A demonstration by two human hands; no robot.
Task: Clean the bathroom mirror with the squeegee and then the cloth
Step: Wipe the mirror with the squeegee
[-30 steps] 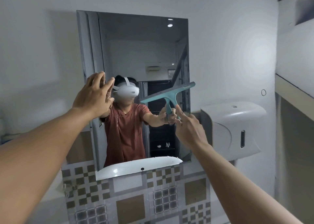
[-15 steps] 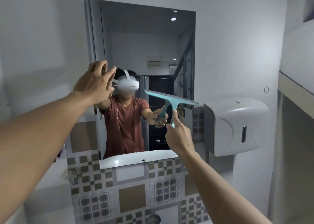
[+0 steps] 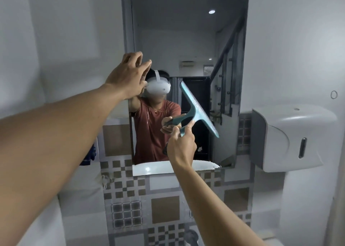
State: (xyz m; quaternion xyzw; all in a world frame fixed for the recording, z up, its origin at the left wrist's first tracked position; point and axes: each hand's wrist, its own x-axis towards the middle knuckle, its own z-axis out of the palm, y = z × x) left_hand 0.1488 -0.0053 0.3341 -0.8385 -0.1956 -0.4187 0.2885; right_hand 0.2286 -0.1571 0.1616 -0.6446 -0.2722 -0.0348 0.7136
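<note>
The rectangular bathroom mirror (image 3: pixel 186 36) hangs on the white wall straight ahead. My right hand (image 3: pixel 181 148) grips the handle of a teal squeegee (image 3: pixel 198 111) in front of the mirror's lower middle. Its blade is tilted steeply, running from upper left down to lower right. My left hand (image 3: pixel 127 77) is raised at the mirror's left edge, fingers apart and bent, holding nothing. No cloth is visible.
A white paper dispenser (image 3: pixel 291 137) is fixed to the wall right of the mirror. Patterned brown and grey tiles (image 3: pixel 160 204) cover the wall below. A blue item (image 3: pixel 89 156) peeks out behind my left arm. The mirror reflects a person and a white basin.
The squeegee has swung from near level to a steep tilt, its right end dropping. My right hand moved slightly left and down. My left hand stayed at the mirror's left edge.
</note>
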